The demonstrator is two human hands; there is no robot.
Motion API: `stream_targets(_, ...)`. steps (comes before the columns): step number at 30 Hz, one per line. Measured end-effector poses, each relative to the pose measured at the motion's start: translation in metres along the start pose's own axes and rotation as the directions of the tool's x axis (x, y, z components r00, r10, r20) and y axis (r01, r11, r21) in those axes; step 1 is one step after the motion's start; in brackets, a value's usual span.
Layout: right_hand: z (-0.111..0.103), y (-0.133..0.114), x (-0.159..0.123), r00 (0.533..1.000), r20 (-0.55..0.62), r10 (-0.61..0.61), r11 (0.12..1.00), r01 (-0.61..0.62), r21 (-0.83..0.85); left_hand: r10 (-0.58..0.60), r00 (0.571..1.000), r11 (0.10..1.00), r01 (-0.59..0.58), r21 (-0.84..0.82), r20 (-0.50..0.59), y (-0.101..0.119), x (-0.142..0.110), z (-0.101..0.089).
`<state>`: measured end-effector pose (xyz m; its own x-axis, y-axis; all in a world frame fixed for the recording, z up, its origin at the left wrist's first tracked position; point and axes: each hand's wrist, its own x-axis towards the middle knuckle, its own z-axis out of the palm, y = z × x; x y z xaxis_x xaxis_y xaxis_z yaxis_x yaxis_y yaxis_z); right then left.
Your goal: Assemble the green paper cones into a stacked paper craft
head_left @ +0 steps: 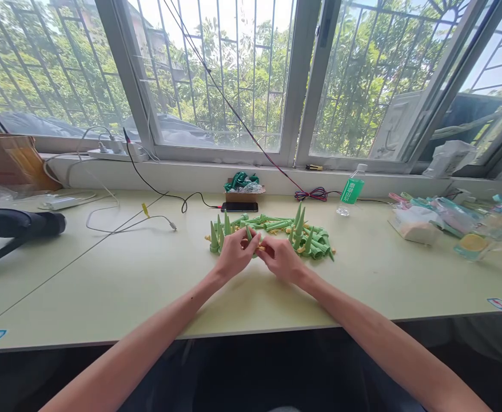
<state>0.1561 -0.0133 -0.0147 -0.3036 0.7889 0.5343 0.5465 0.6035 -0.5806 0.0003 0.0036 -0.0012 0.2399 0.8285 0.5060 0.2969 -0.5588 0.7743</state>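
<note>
- Pale desk (148, 297): green plastic spikes and tubes (277, 225) lie heaped beyond and beside the hands, a few spikes standing upright.
- Left hand (235, 253): fingers closed in a pinch around one green spike.
- Right hand (283, 258): fingertips drawn together beside the left's; I cannot tell whether they grip anything.
- Green spike (249, 233): between the hands, long axis steep, tip upward, leaning slightly left; apparently being worked by fingertip, calling for steady alignment.
- Small yellow piece (260, 248): at the right fingertips.
</note>
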Motion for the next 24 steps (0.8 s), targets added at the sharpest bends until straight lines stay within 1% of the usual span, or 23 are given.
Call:
stream_targets(11, 0.0005, 0.0019, -0.001, 1.0, 0.002, -0.019, 1.0, 0.019, -0.006, 0.017, 1.0, 1.0, -0.017, 0.021, 0.02, 0.0016, -0.0016, -0.0004)
stream_targets(24, -0.0004, 0.0005, -0.001, 1.0, 0.006, -0.005, 1.0, 0.005, 0.007, 0.025, 0.999, 0.999, -0.026, 0.034, 0.025, -0.0002, -0.0019, 0.0001)
